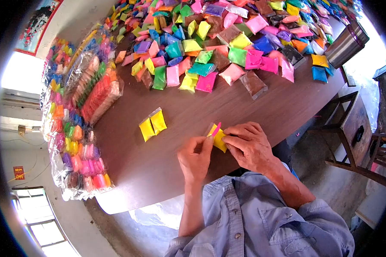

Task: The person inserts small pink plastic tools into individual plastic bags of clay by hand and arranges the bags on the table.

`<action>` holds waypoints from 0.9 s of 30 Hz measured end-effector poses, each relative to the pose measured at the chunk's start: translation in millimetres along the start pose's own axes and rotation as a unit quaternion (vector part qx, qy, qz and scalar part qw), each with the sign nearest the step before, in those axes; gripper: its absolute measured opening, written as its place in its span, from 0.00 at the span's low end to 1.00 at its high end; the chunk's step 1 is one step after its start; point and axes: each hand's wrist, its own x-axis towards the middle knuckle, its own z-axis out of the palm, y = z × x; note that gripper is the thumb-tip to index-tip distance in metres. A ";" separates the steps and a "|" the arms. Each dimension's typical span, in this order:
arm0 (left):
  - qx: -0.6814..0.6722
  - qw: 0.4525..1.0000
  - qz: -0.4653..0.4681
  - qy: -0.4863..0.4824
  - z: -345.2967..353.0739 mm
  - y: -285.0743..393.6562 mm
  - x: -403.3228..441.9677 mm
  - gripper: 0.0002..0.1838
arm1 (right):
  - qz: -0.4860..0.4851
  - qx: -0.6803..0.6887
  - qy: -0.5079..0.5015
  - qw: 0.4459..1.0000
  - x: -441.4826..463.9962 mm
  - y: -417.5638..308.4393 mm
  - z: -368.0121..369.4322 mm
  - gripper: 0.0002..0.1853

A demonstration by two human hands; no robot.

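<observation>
A small clear packet of yellow clay-like filling (219, 142) is between my two hands near the table's front edge. My right hand (249, 144) grips its right side, thumb and fingers pressed on it. My left hand (194, 157) is closed in a pinch at the packet's left end. From those left fingertips a thin, bright pink stick-like piece (217, 129) slants up across the packet; its lower end is partly hidden. To the left, two yellow packets (153, 124) lie side by side on the brown table (128, 167).
Many colourful packets (206, 81) are heaped across the far side of the table. Along the left edge stand clear bags of bundled packets (101, 100). A steel flask (346, 44) is at the far right. Beyond the right edge is a wooden stool (351, 132).
</observation>
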 end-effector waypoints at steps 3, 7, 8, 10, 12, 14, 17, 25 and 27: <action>0.012 1.000 0.007 -0.004 2.7 3.5 0.1 0.09 | 0.003 -0.009 -0.003 1.000 -0.2 0.4 1.3 0.14; 0.017 1.000 -0.023 -0.008 4.9 5.3 6.7 0.10 | 0.001 0.009 -0.002 1.000 1.5 0.7 -0.7 0.13; 0.017 1.000 -0.023 -0.008 4.0 5.1 9.4 0.10 | 0.002 0.010 0.002 1.000 1.2 1.1 0.3 0.13; 0.027 0.998 -0.043 -0.035 1.6 4.1 14.6 0.12 | 0.002 0.011 0.006 1.000 1.4 0.9 0.7 0.13; 0.026 0.998 -0.043 -0.032 2.4 2.1 18.1 0.12 | -0.003 0.009 0.028 1.000 2.4 -0.1 0.5 0.13; 0.025 0.998 -0.043 -0.028 3.6 -0.4 19.8 0.12 | 0.000 0.010 0.028 1.000 2.9 -1.4 -0.5 0.13; 0.017 0.999 -0.035 -0.022 3.0 -2.1 20.2 0.12 | 0.001 0.011 0.028 1.000 2.7 -2.5 -0.1 0.13; 0.002 1.000 -0.012 -0.022 -3.2 1.2 3.0 0.11 | -0.002 0.012 0.012 1.000 -0.2 0.1 1.0 0.14; 0.017 0.999 -0.011 -0.030 -2.5 9.5 -6.1 0.11 | 0.006 0.008 0.016 1.000 0.4 -1.7 1.1 0.15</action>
